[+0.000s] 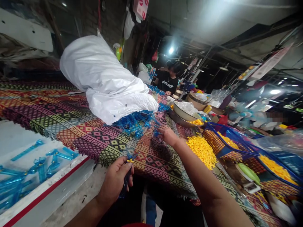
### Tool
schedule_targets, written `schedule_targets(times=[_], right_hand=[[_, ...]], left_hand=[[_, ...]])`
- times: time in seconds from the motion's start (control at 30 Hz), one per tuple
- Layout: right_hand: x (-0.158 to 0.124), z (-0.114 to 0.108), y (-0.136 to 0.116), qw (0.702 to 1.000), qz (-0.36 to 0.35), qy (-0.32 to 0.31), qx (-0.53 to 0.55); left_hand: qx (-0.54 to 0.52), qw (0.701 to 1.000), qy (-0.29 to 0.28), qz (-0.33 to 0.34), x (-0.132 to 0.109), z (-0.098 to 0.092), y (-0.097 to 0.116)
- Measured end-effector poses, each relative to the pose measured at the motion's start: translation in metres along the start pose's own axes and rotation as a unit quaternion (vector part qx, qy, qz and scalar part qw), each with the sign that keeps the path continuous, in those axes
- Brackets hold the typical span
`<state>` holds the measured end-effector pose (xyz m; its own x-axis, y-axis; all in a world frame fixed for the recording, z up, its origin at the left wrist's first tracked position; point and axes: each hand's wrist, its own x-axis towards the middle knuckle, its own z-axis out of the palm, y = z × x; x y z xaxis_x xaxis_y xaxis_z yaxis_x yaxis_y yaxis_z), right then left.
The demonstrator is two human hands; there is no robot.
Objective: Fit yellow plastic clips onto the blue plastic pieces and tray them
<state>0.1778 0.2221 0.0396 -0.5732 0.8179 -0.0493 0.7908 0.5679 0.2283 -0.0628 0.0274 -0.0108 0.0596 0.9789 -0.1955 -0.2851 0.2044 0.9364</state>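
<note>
My left hand (115, 176) is closed around a translucent blue plastic piece (125, 184), its dark lower end pointing down past my fingers. A small yellow plastic part (130, 160) shows on that piece beside my thumb. Farther forward, my right hand (168, 135) stretches over the patterned cloth, with its fingertips drawn together at a small blue plastic piece (157, 134). Just left of it lies a loose pile of blue plastic pieces (136, 124), spilling from the mouth of a large white sack (106, 72). My right forearm passes beside a heap of small yellow parts (201, 149).
A patterned cloth (87, 134) covers the table. At left, more blue pieces (40, 167) lie on a white box (68, 183). Blue baskets (239, 145) with yellow parts and metal bowls (182, 108) stand at right. Another person (167, 80) sits across the table.
</note>
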Motion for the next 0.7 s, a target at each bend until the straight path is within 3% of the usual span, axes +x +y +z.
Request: schedule_targets(times=[0.2,0.47,0.6,0.7], right_hand=[[-0.015,-0.001,-0.021,0.998,-0.001,0.053,0.021],[-0.012,-0.006,-0.037,0.992,-0.040,0.115,0.046],[-0.017,-0.017,-0.056,0.985,-0.112,0.125,0.032],[-0.022,-0.022,-0.074,0.977,-0.135,0.137,0.094]], left_hand=[[-0.008,1.000,-0.012,0.000,0.002,0.003,0.002],[-0.007,1.000,-0.013,0.005,0.001,-0.002,0.006],[-0.017,0.999,0.034,0.018,0.010,-0.011,0.017],[-0.039,0.995,0.082,0.036,0.019,-0.021,0.027]])
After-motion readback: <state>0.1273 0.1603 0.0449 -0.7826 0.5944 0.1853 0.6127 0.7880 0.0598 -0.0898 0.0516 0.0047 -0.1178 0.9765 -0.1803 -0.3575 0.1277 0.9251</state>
